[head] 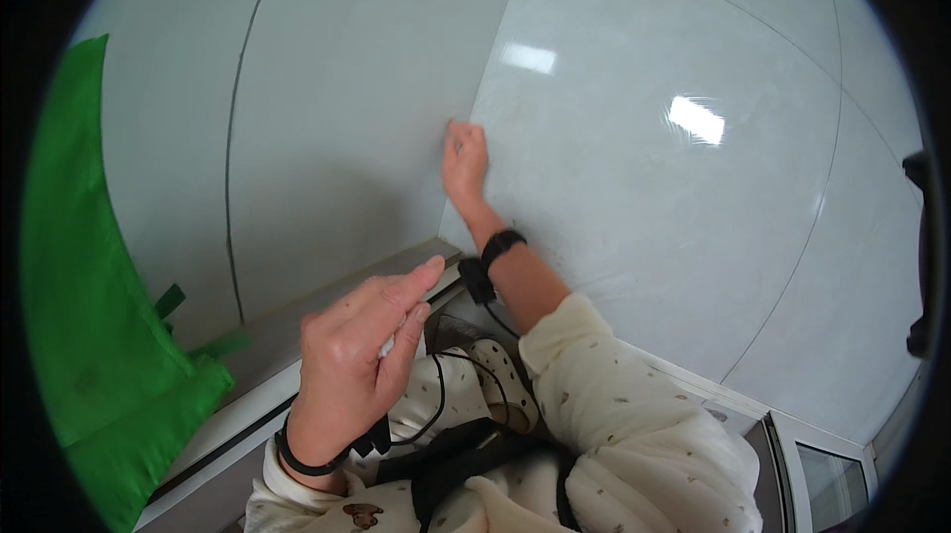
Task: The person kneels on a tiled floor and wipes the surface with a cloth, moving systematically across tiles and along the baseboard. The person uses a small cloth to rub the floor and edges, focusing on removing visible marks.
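My left hand is in front of my body, its fingers folded around a small white item, mostly hidden in the palm; it may be a tissue or cloth. My right hand reaches forward to where two pale tiled walls meet at a corner, its fingers curled and close to the wall. The fingertips are slightly blurred, and I cannot tell if they hold anything. Black straps with a small box and a cable are on both wrists.
A green cloth hangs at the left. Below the left wall runs a grey ledge with a white frame. A small framed glass pane is at the lower right. My feet in pale clogs are below, with a loose black cable above them.
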`<state>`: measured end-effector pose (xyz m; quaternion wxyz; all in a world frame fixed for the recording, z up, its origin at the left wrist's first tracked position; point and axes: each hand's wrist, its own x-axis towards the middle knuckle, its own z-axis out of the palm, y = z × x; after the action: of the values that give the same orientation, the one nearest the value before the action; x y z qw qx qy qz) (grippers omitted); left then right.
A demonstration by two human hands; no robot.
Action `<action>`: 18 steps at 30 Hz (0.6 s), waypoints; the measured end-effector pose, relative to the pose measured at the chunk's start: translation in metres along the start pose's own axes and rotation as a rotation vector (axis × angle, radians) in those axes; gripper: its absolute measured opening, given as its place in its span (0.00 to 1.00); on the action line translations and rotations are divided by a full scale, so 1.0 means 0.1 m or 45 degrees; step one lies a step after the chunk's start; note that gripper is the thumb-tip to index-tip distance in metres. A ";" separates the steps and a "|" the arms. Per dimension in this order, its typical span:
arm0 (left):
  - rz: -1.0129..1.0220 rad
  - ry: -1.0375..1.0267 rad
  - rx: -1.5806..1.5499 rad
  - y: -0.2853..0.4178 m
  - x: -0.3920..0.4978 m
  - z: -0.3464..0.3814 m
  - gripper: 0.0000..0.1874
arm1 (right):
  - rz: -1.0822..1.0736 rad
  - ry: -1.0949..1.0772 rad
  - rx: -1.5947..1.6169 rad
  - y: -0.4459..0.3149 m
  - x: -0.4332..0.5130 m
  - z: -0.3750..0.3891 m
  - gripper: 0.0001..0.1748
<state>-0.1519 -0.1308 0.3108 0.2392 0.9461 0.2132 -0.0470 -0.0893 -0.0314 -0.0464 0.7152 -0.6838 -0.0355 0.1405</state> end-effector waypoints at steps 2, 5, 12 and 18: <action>0.048 -0.013 0.011 -0.03 -0.01 0.04 0.23 | -0.065 -0.012 -0.002 0.01 -0.11 0.00 0.10; 0.078 -0.020 0.021 -0.05 -0.03 0.08 0.23 | -0.093 0.040 0.004 -0.02 -0.05 -0.02 0.11; 0.096 -0.097 0.007 0.03 0.03 0.14 0.23 | 0.008 -0.055 0.013 -0.18 -0.09 -0.09 0.12; 0.113 -0.129 0.014 0.09 0.10 0.15 0.24 | 0.265 0.036 -0.010 -0.12 -0.01 -0.11 0.10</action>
<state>-0.1389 -0.1408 0.2995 0.2464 0.9523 0.1585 -0.0855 -0.0857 -0.0425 -0.0352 0.6945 -0.6884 0.0455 0.2042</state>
